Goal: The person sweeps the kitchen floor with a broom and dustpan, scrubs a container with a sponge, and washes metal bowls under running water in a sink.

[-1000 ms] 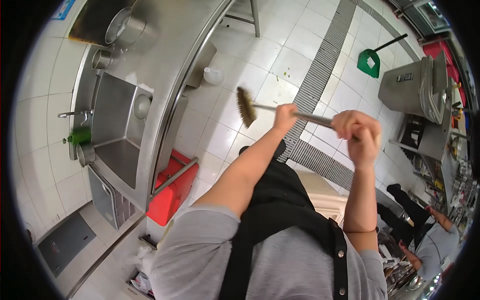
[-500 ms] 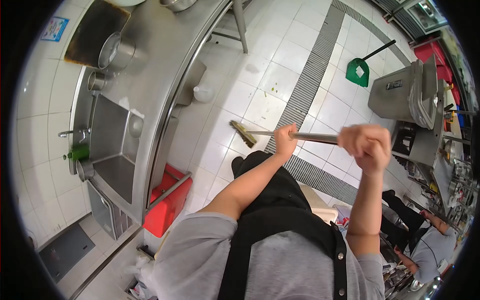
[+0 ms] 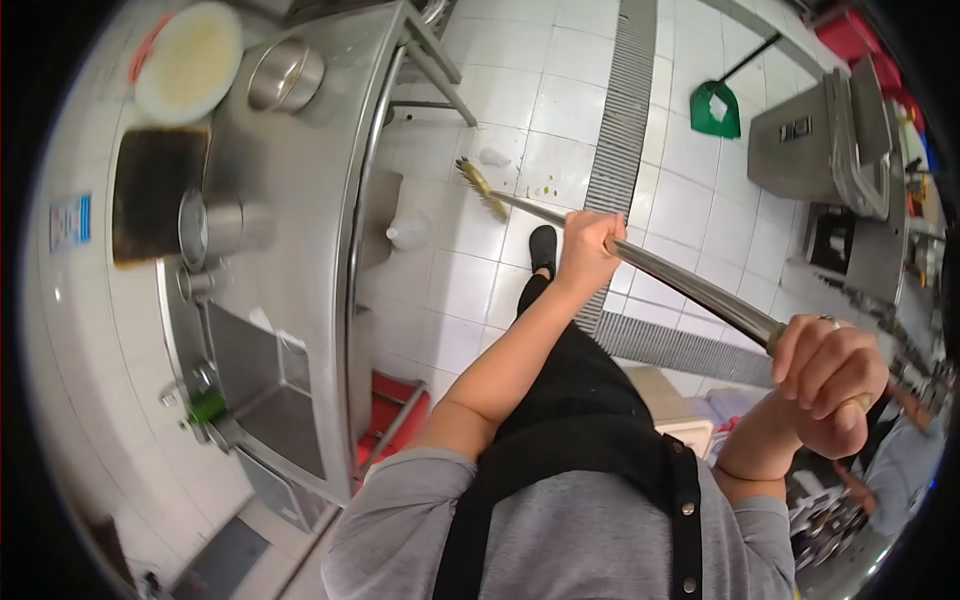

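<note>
My left hand (image 3: 590,248) is wrapped round the middle of a broom's metal handle (image 3: 690,282). Near the handle's upper end, my right hand (image 3: 828,380) grips it, closed. The handle slants down to the left, and its yellowish bristle head (image 3: 482,188) rests on the white tiled floor. Small green and yellow scraps (image 3: 540,190) lie just to the right of the bristles. A whitish patch (image 3: 493,157), possibly wet or a bit of plastic, is beyond the head. My black shoe (image 3: 543,247) stands nearer to me on the tiles.
A steel counter (image 3: 310,200) with a sink, pots and a cutting board runs along the left. A white jug (image 3: 408,232) is on the floor beside it. Ahead lie a floor drain (image 3: 622,110) and a green dustpan (image 3: 715,108); a grey bin (image 3: 820,145) stands right. Another person (image 3: 900,470) is lower right.
The broom head has moved forward, closer beside the scraps. My right hand has come down and to the right, tilting the handle more steeply in view. My shoe has stepped forward.
</note>
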The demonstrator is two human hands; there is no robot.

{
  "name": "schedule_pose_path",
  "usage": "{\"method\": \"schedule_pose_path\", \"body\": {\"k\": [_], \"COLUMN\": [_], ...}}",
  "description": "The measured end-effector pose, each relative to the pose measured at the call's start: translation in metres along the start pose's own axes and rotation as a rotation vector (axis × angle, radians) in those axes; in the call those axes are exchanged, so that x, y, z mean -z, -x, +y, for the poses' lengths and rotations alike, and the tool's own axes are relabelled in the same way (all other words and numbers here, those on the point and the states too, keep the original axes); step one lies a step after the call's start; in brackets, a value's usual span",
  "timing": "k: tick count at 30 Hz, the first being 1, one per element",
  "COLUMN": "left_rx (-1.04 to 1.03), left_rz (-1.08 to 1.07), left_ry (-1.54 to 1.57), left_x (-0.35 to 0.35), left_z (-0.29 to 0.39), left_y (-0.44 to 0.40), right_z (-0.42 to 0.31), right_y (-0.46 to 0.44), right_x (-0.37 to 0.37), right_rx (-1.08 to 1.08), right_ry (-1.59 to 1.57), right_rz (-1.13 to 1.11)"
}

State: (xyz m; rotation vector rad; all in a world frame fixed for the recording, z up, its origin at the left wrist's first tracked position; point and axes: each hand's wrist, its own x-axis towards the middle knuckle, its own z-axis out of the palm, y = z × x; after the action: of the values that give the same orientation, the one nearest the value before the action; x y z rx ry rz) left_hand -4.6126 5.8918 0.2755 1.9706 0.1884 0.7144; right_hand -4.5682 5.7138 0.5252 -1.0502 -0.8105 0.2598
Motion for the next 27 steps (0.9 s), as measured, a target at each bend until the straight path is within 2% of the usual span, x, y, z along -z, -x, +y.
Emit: {"method": "schedule_pose_path", "body": {"k": [2,3,5,7,11,14,16,20,22,25,27], "left_rx": [-0.061,0.025,0.204,0.03,0.068,0.144,0.407,0.515,0.564,0.36,0.474], "left_rz": [-0.068,-0.17,-0.485,-0.638,-0.851,-0.917,-0.993,-1.015,-0.984,-0.927,-0.746], "left_ry": [-0.073,0.019,-0.069,-0.219,-0.444,-0.528,-0.67,-0.839,-0.855,-1.064,-0.998], "left_x": [0.01,0.016,0.032,0.039,0.044,0.054,0.064,0.094,0.103,0.138,0.147], "left_z": [-0.023,-0.046,-0.1,-0.178,-0.254,-0.316,-0.338,-0.399,-0.411,-0.463,-0.485], "left_y": [-0.023,-0.034,-0.053,-0.062,-0.091,-0.101,-0.112,-0.104,-0.106,-0.092,-0.076], "right_z": [0.019,0.04,0.101,0.17,0.261,0.32,0.362,0.428,0.457,0.499,0.526], "right_y": [-0.003,-0.001,0.011,0.022,0.034,0.032,0.031,0.026,0.029,0.032,0.025], "right_x": [0.002,0.002,0.011,0.011,0.011,0.006,-0.002,-0.001,0.0,-0.019,-0.036], "right_rx": [-0.065,-0.121,-0.209,-0.155,-0.142,-0.211,-0.284,-0.388,-0.44,-0.705,-0.639], "right_ry": [0.031,0.059,0.035,-0.104,-0.257,-0.281,-0.317,-0.425,-0.554,-0.596,-0.536], "right_rz": [0.245,0.371,0.522,0.661,0.901,0.942,0.92,0.854,0.807,0.716,0.621]}}
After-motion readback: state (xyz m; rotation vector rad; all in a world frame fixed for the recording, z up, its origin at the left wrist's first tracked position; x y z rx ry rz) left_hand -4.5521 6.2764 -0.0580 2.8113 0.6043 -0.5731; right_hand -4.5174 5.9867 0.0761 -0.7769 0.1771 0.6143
